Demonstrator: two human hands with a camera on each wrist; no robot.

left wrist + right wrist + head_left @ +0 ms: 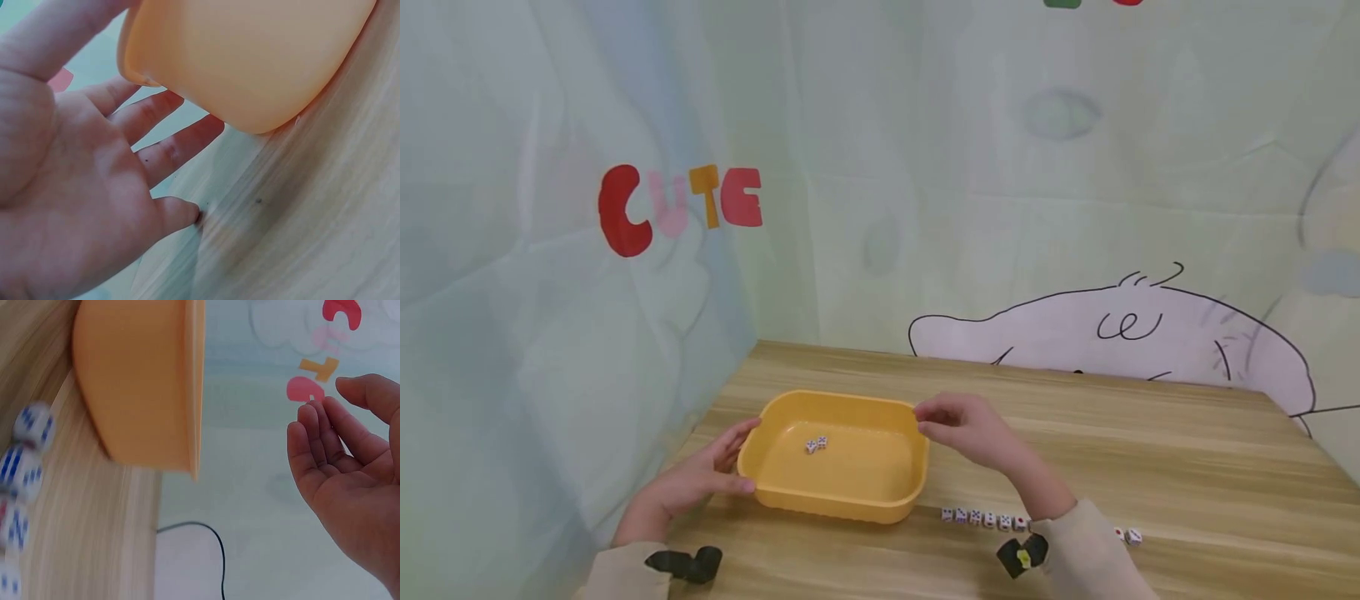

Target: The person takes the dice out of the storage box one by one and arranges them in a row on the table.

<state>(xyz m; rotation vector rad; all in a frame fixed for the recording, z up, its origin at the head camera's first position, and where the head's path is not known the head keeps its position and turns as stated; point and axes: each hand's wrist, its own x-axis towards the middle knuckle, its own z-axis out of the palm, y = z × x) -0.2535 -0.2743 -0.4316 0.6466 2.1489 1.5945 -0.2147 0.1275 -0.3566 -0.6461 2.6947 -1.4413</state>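
A yellow-orange plastic tray (831,506) rests on the wooden table, with two white dice (817,444) lying inside, left of its middle. My left hand (696,477) touches the tray's left end from outside. In the left wrist view its fingers (181,147) are fairly straight, and some meet the tray wall (250,69). Beside the tray's right rim, my right hand (973,429) is raised, its fingers loosely bent. The right wrist view shows this hand (356,469) apart from the tray (137,381), with nothing visible between fingers and thumb.
Several white dice (990,520) form a row on the table (1210,467), right of the tray. More dice (1134,537) appear beyond the right sleeve (1090,550), which hides part of the row. A printed cloth (865,167) hangs behind and along the left.
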